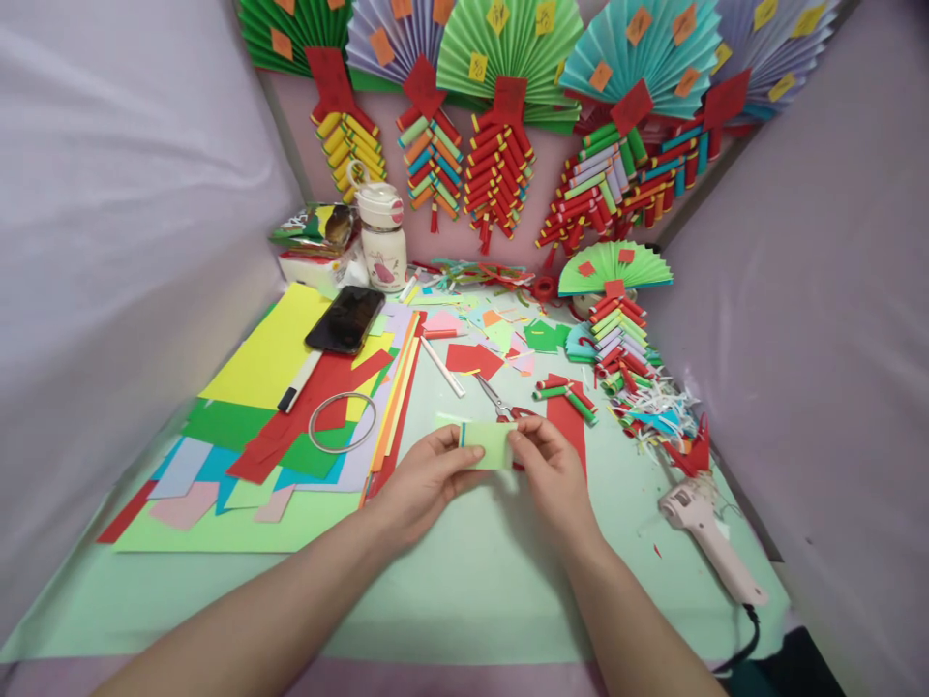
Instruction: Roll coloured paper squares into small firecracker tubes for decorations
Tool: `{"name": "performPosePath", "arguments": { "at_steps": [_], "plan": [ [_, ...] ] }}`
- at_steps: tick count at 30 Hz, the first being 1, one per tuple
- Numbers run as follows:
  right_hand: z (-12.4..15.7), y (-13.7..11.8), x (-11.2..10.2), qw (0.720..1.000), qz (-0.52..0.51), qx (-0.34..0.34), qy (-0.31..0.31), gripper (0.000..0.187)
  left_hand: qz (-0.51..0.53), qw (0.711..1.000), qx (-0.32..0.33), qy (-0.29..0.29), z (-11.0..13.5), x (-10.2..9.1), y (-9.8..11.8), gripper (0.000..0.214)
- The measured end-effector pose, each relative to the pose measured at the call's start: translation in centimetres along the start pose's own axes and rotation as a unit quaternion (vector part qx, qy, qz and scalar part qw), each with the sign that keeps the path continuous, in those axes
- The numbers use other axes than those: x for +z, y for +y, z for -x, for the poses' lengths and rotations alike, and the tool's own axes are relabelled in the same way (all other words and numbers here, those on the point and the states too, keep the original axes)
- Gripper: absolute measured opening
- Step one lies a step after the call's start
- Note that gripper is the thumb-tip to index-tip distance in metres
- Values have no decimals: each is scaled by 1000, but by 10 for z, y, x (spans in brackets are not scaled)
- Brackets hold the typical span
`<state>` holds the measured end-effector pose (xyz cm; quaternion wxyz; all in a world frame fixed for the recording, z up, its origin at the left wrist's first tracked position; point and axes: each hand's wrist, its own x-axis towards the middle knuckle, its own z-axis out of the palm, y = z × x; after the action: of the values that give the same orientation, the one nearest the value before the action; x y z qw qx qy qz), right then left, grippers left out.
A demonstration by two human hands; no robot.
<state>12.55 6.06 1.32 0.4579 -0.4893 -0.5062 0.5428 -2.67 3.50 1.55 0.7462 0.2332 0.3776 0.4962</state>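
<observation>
My left hand (425, 481) and my right hand (553, 469) both pinch a small light green paper strip (488, 444) just above the pale green table mat (464, 581). The left fingers grip its left end, the right fingers its right end. Scissors with red handles (500, 401) lie just behind the strip. A red paper strip (568, 426) lies by my right hand.
Stacked coloured paper sheets (268, 416) with a metal ring (343, 422), a pen and a black phone (345, 318) lie at left. A glue gun (707, 537) rests at right. Rolled paper firecrackers (616, 334), scraps, a white bottle (381, 237) and paper fans on the wall fill the back.
</observation>
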Motion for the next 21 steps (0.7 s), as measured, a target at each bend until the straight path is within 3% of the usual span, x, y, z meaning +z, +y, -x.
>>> {"name": "performPosePath", "arguments": {
  "at_steps": [14, 17, 21],
  "plan": [
    [-4, -3, -3, 999, 10, 13, 32, 24, -126, 992, -1, 33, 2, 1, -1, 22],
    [-5, 0, -4, 1000, 25, 14, 8, 25, -100, 995, -6, 30, 3, 3, 2, 28],
    [-5, 5, -5, 998, 45, 6, -32, 25, -161, 985, 1, 58, 1, 2, 2, 25]
  ]
}}
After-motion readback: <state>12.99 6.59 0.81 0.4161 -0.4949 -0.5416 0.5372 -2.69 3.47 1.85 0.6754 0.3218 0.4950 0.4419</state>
